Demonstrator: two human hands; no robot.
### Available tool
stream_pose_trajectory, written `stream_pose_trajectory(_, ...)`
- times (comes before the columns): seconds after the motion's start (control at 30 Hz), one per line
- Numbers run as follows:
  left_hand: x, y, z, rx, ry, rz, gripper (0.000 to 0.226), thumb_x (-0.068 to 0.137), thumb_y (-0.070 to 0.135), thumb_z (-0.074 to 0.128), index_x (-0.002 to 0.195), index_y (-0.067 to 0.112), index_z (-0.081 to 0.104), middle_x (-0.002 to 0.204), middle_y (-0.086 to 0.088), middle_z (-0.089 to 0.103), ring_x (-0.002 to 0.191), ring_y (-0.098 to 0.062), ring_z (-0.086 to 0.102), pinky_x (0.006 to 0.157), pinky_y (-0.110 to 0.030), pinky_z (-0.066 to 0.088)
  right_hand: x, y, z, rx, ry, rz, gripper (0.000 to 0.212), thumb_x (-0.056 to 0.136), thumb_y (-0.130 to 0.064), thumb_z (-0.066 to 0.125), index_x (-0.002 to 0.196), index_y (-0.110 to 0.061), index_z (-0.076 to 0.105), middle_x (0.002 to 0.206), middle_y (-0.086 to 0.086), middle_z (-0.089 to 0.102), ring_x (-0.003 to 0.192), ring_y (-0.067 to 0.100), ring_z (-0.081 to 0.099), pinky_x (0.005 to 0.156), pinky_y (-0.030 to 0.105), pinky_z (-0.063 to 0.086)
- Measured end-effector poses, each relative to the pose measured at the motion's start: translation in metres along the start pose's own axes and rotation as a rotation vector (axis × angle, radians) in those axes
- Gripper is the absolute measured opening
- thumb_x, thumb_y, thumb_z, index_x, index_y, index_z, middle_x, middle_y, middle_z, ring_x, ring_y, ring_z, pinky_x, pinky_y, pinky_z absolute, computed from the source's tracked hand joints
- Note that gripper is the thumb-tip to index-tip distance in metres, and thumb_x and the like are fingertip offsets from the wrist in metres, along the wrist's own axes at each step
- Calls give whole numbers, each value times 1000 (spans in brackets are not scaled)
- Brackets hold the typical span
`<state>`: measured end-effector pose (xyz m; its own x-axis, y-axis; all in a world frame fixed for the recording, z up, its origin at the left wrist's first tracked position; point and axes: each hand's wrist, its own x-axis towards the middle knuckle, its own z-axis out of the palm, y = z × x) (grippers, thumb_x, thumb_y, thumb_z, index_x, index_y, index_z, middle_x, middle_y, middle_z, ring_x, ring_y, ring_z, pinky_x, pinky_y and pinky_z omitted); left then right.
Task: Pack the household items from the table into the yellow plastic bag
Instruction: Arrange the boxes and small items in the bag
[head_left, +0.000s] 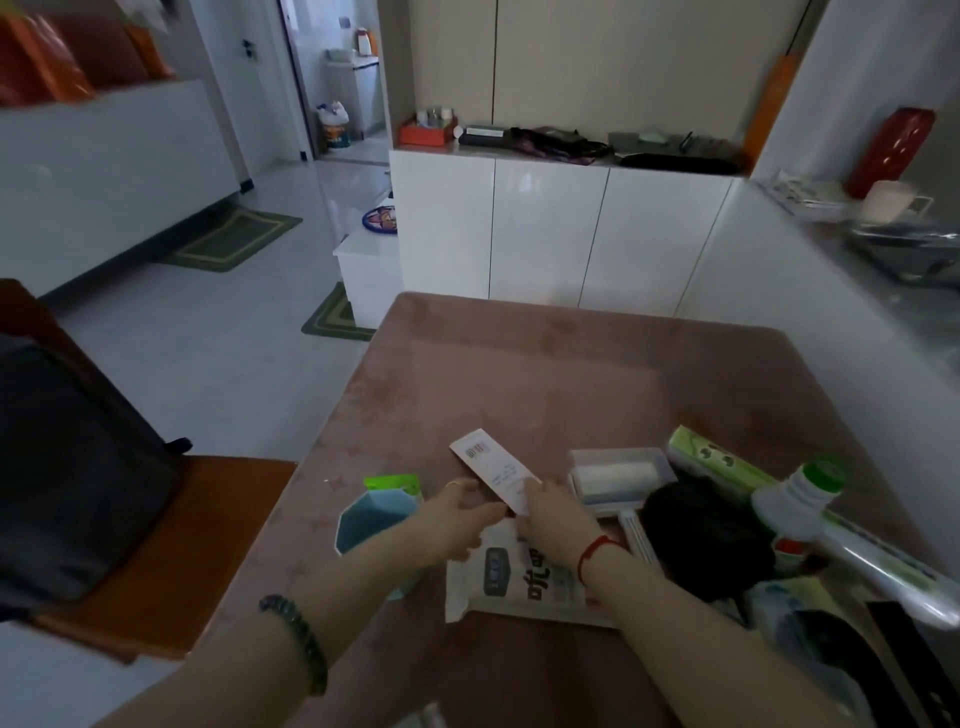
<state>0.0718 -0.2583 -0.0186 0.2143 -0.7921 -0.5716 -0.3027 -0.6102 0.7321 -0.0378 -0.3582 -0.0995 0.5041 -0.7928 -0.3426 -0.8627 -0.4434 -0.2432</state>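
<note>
Both my hands hold a white paper receipt (491, 467) above the pink table (519, 374). My left hand (462, 512) grips its near end, and my right hand (550, 514) pinches its right edge. Under my hands lies a white packet with dark print (511, 582). A blue cup (371, 517) with a green packet (392, 482) behind it stands to the left. To the right are a clear plastic box (618, 475), a black bundle (701, 530), a white bottle with a green cap (797, 501) and a long green-and-white roll box (727, 470). No yellow bag is in view.
A brown chair with a dark bag (78, 467) stands left of the table. White cabinets (550, 228) rise behind the table, and a grey counter (883, 291) runs along the right. More dark items (831, 644) crowd the table's near right corner.
</note>
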Motion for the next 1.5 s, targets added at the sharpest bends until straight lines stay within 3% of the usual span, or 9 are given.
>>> stream_pose_trajectory(0.13, 6, -2, 5, -263, -20, -105, 61, 91, 33, 52, 142, 11, 26, 127, -13, 48, 101, -22, 52, 87, -30, 45, -3, -4, -5, -59, 107, -47, 27, 94, -6, 35, 117, -1, 47, 117, 19, 58, 103, 34, 59, 82, 38, 48)
stream_pose_trajectory(0.3, 3, 1, 7, -546, -8, -58, 70, 85, 45, 57, 142, 12, 30, 137, -12, 45, 115, -27, 50, 92, -36, 44, -41, -2, -45, 561, 280, -122, 23, 97, -10, 34, 103, -3, 55, 86, 16, 56, 61, 12, 45, 53, 21, 34)
stream_pose_trajectory(0.5, -9, 4, 0, -871, 182, 87, 27, 84, 19, 65, 105, 5, 57, 81, -8, 65, 73, -20, 64, 61, -32, 56, -76, -1, -47, 958, 19, -217, 20, 96, -19, 43, 102, -27, 60, 95, -7, 64, 87, 11, 63, 79, 31, 54)
stream_pose_trajectory(0.67, -27, 5, -27, -937, 253, 92, 9, 87, 16, 62, 81, 12, 56, 77, -7, 61, 71, -22, 60, 74, -40, 55, -68, 23, -1, -182, -150, -205, 96, 76, -39, 68, 148, -18, 8, 154, 7, 17, 141, 29, 19, 114, 46, 25)
stream_pose_trajectory(0.77, -33, -4, -42, -866, 272, 68, 10, 86, 20, 63, 84, 13, 55, 81, -7, 61, 75, -23, 60, 77, -42, 53, -62, 14, 17, -392, -114, -175, 88, 82, -35, 60, 147, -14, 5, 151, 17, 19, 137, 33, 23, 109, 44, 28)
stream_pose_trajectory(0.97, -49, -18, -56, -788, 277, 76, 19, 84, 24, 65, 100, 21, 55, 105, -13, 65, 99, -32, 64, 89, -53, 50, -63, 10, -7, -423, 107, -238, 52, 88, -28, 47, 135, -11, 31, 129, 12, 50, 114, 27, 50, 88, 35, 45)
stream_pose_trajectory(1.23, -100, -16, -57, -748, 208, 145, 6, 92, 18, 53, 86, 16, 53, 79, -8, 60, 70, -22, 59, 56, -33, 47, -154, -23, -120, 444, 596, -280, 26, 89, -15, 52, 115, -9, 49, 72, -2, 55, 62, 10, 53, 51, 10, 37)
stream_pose_trajectory(1.37, -145, -9, -51, -779, -94, 174, 20, 83, 27, 57, 91, 9, 65, 75, -9, 66, 67, -23, 65, 64, -34, 51, -236, -58, -166, 483, 692, -769, 38, 84, -22, 60, 119, -23, 45, 90, -16, 54, 85, -22, 54, 74, -2, 42)
stream_pose_trajectory(1.5, -202, 2, -30, -1032, -553, 366, 29, 82, 46, 59, 90, 19, 66, 80, 3, 67, 71, -7, 62, 69, -12, 48, -284, -75, -137, -247, 692, -1015, 42, 90, -34, 49, 130, -26, 38, 140, -4, 42, 136, 13, 31, 114, 41, 19)
